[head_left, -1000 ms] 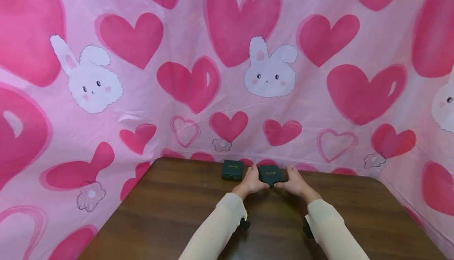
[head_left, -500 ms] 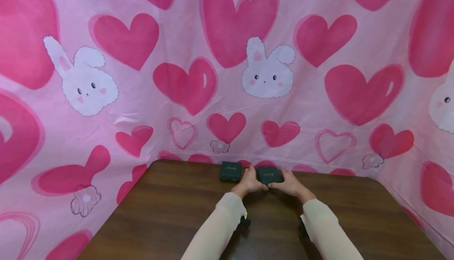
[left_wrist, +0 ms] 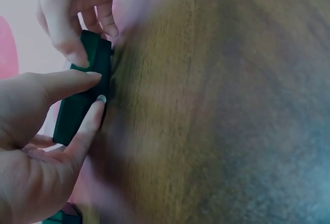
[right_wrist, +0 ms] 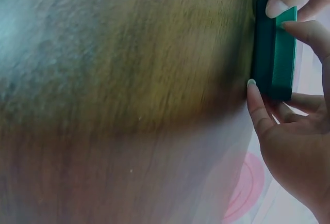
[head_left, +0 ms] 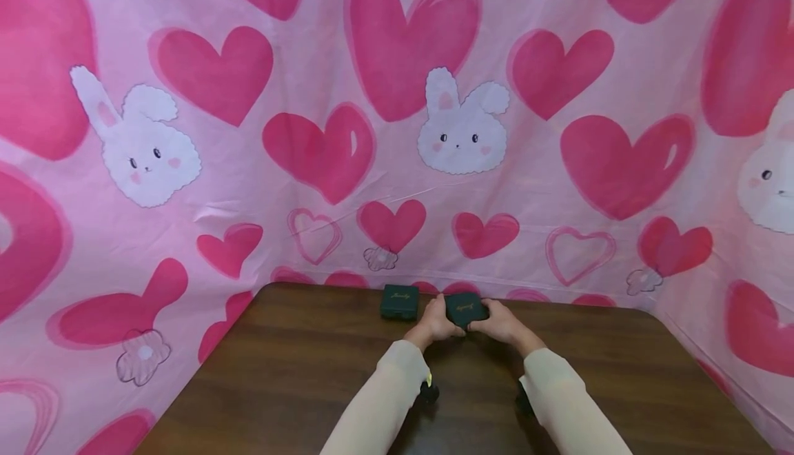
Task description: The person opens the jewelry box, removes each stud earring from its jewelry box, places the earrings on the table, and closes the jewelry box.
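Dk brown wood-grain desk (head_left: 298, 379) fills the lower part of the head view, rounded at both far corners, its far edge right by a pink fabric backdrop (head_left: 540, 186). Fabric's up on the L and R too, creased in places, w/ big red-pink hearts (head_left: 629, 165), flowers in outline and white bunny heads (head_left: 462, 141). A pale bluish glare sits on the wood in both wrist views.

And here's the action, far side of the desk, R of ctr: dk green jewelry box (head_left: 465, 310), gold script on the lid, btwn the two hands! L hand (head_left: 436, 322) has its grip clamped on one side, thumb on the front; R hand (head_left: 501, 322) clamps the other, thumb also up front. Can't tell if the base touches wood. Second box (head_left: 399, 302), same green, same script, sits just L of the L hand. Cream sleeves (head_left: 378, 400) reach in from the near edge.
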`<state>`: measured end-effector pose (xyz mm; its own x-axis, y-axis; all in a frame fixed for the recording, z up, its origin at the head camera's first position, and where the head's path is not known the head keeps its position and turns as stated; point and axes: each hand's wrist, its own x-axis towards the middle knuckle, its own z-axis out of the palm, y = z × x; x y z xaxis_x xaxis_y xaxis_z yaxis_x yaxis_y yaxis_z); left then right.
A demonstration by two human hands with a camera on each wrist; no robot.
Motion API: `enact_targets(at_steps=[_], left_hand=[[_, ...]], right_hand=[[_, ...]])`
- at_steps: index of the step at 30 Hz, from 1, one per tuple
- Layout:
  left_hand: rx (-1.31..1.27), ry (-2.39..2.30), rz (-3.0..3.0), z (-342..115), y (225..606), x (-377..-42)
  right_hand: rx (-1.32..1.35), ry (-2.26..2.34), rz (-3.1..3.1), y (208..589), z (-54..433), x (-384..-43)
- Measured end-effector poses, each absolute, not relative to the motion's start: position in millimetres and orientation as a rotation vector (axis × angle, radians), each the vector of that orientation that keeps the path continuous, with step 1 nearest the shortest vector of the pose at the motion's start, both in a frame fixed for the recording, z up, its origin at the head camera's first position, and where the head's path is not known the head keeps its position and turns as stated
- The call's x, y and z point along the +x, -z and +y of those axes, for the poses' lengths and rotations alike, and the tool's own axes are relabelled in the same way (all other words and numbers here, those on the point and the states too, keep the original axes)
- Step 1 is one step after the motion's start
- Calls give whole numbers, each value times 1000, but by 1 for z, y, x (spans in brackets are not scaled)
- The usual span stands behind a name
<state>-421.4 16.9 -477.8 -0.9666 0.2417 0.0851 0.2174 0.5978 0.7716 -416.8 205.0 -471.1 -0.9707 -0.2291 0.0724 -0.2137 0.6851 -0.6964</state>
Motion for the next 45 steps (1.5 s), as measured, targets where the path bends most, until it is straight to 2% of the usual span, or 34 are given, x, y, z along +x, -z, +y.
enact_targets(at_steps=[11, 23, 45], left_hand=[[441, -1349, 2728, 1, 478, -412], [541, -1382, 2708, -7, 469, -410], [691, -1355, 2603, -16, 447, -380]], right_hand=[[-402, 1211, 2844, 469, 201, -406], [-547, 1230, 2792, 454, 208, -403], [-672, 1173, 2784, 437, 216, -370]])
